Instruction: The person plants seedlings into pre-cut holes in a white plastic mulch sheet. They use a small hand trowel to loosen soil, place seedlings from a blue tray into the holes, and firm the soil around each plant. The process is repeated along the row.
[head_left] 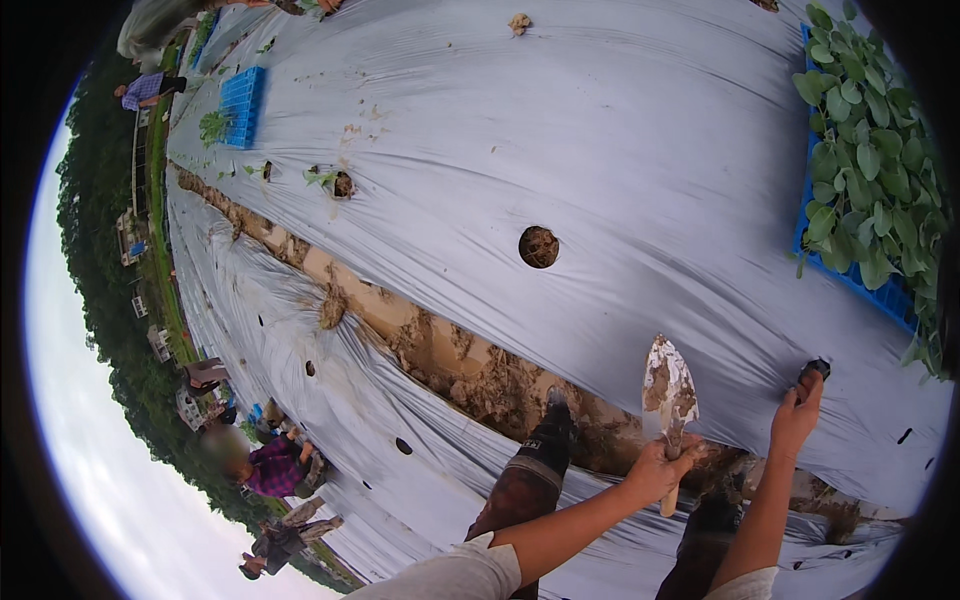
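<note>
The left hand (658, 470) grips a mud-caked, pointed metal trowel (669, 390), blade aimed at twelve o'clock, ready for digging. At three o'clock from it, the right hand (795, 418) pinches a small dark object (815, 370) against the silver plastic mulch sheet (600, 130). A round soil-filled planting hole (538, 246) lies at eleven o'clock; a blue seedling tray (880, 290) sits at one o'clock.

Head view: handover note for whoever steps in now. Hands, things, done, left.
Left hand: grip shut on a muddy trowel, blade up, over the mulch sheet.
Right hand: fingertips at a small dark hole in the sheet; nothing visibly held.
Seedling tray: blue, full of seedlings, on the sheet to the right.
Done: farther hole up the row has a seedling.
Left: round hole ahead shows only soil; the hole at the right hand looks unplanted.
</note>
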